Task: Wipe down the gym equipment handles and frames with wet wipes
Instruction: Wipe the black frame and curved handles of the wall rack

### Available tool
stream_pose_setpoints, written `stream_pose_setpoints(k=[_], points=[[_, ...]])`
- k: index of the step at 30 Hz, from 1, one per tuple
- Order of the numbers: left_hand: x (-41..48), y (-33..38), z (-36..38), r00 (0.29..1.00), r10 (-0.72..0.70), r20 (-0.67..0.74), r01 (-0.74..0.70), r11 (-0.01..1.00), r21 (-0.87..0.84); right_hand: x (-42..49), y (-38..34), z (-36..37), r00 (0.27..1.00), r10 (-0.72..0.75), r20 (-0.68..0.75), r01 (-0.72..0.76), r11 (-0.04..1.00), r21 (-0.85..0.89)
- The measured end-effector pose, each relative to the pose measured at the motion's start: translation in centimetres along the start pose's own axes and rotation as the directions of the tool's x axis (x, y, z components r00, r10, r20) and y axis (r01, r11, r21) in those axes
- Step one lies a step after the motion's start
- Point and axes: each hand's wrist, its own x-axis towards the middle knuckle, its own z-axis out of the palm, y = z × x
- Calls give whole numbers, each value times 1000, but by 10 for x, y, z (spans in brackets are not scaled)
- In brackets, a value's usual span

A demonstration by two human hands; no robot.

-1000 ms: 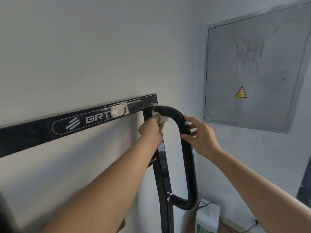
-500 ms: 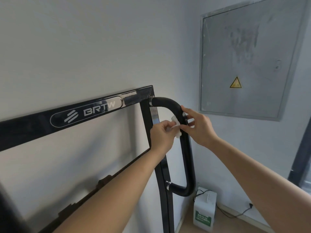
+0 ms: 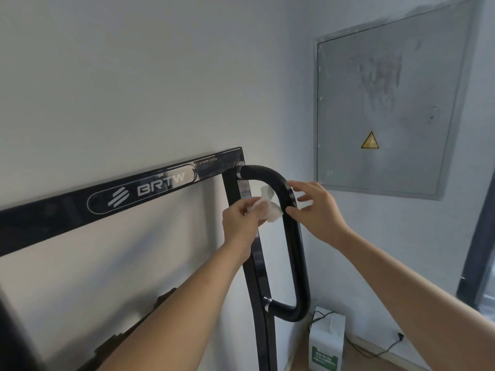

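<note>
Black BRTW frame (image 3: 134, 194) stood at the wall, loop handle (image 3: 296, 250) on its right post.
Left hand (image 3: 241, 220) pinched the crumpled wet wipe (image 3: 265, 207) at 9 o'clock of the handle's upper bar; right hand (image 3: 318, 212) at 3 o'clock, fingers spread loose, gripping nothing.

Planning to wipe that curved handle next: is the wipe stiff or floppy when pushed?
Probably floppy: the wipe droops crumpled from the left hand. Likely light, since a pinch holds it. It should bunch against the handle unless backed flat.
</note>
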Motion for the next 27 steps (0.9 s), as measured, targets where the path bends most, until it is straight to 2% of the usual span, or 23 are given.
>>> stream_pose_setpoints(k=[3, 5, 9, 11, 13, 15, 17, 19, 20, 27], points=[[-4, 23, 11, 999, -4, 45, 14, 975, -222, -5, -20, 9, 997, -82, 1, 81, 989, 127], [-5, 32, 16, 997, -4, 77, 28, 950, -310, 1, -33, 13, 994, -108, 24, 104, 984, 142], [4, 50, 14, 986, 13, 168, 43, 943, -330, 37, -48, 6, 995, -95, 22, 92, 989, 119], [16, 52, 5, 994, 63, 90, -43, 977, -209, 61, -50, 1, 996, -93, 8, 92, 993, 70], [30, 45, -6, 971, 237, -13, -236, 969, 66, 87, -49, -3, 996, -90, 3, 90, 996, -13], [40, 37, -13, 915, 396, 79, -394, 834, 386, 113, -47, 0, 996, -74, 47, 77, 994, -72], [47, 34, -14, 878, 405, 255, -475, 668, 573, 132, -46, 8, 990, -79, 116, 95, 986, -140], [51, 35, -12, 869, 382, 315, -491, 581, 649, 143, -45, 20, 982, -82, 169, 109, 981, -161], [55, 33, -13, 868, 384, 315, -491, 573, 656, 146, -45, 26, 978, -80, 195, 113, 980, -162], [63, 26, -25, 902, 330, 279, -432, 663, 611, 146, -45, 33, 949, 7, 315, 32, 992, -120]])
